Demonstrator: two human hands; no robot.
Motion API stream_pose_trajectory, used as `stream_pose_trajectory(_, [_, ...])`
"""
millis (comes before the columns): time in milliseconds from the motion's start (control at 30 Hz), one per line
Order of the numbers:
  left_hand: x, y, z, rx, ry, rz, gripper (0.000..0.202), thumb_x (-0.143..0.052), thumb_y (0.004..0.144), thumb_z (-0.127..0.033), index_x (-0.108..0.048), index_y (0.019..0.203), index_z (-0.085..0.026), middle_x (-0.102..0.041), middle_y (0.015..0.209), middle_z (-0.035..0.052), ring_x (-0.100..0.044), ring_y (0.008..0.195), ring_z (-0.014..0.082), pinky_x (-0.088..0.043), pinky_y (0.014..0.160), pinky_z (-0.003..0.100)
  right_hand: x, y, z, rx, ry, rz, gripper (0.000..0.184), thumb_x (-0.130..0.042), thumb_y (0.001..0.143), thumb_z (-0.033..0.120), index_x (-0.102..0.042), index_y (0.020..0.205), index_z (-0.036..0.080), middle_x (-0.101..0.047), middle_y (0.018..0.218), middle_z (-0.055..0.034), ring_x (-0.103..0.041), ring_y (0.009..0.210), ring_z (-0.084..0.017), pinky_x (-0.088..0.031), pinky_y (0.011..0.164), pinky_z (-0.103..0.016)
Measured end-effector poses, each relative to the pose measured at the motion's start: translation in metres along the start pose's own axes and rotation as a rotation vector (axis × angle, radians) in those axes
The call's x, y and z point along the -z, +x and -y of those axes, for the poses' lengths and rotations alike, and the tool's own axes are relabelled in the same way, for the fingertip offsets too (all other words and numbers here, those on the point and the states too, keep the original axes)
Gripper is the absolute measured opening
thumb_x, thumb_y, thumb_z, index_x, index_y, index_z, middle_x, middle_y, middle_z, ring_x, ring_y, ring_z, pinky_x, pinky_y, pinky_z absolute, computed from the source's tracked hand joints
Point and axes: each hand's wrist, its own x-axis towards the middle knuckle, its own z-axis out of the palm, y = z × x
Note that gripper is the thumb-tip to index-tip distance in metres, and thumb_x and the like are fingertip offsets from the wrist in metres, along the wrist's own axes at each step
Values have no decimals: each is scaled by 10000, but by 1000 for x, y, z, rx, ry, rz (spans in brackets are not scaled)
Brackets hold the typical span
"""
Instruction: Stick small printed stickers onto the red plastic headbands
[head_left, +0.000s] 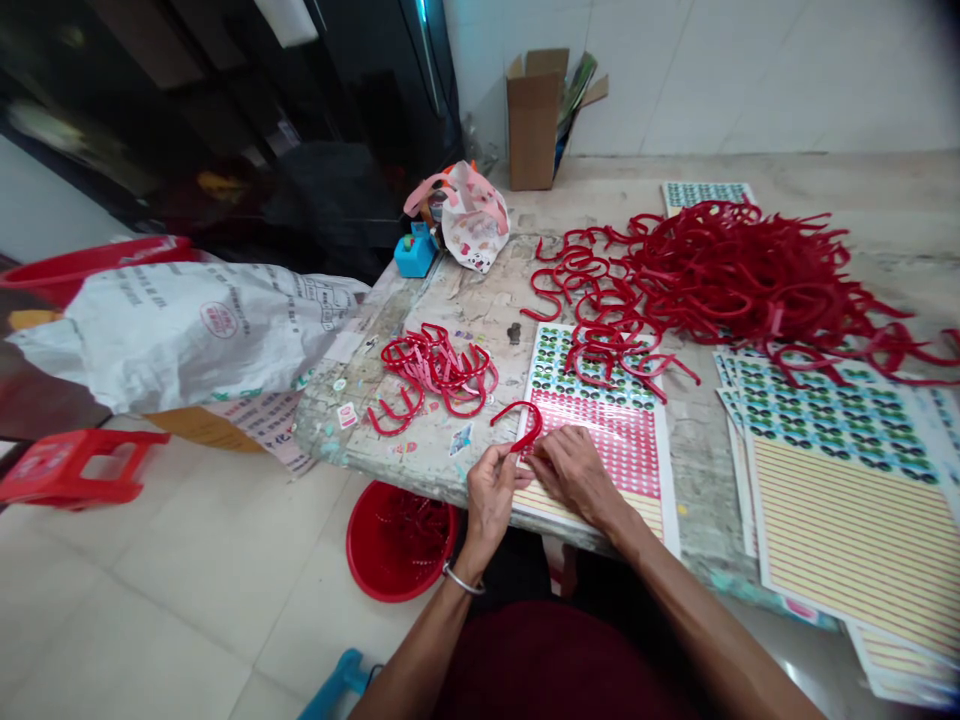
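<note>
Red band [523, 420] is pinched at its end by the left hand [491, 495] and right hand [574, 475]. A sticker sheet [592, 385] is laid beneath, within easy reach.

Head view: left hand [491, 495] and right hand [574, 475] pinch a curved red plastic piece [525, 425] — just above a printed sticker sheet [622, 440], beside a tangled red pile [727, 280].
</note>
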Motion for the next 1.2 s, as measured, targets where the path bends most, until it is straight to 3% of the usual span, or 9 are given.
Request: stream_pose_trajectory(1200, [-1,1,-1,26,4,-11,218,-562,770,-357,-588,855,-157,-625,653,-14,-648,576,137,-535,546,236,2,2,1,-39,147,-6,50,-499,835,210,-494,788,193,-565,734,-43,-474,739,-195,-326,696,-345])
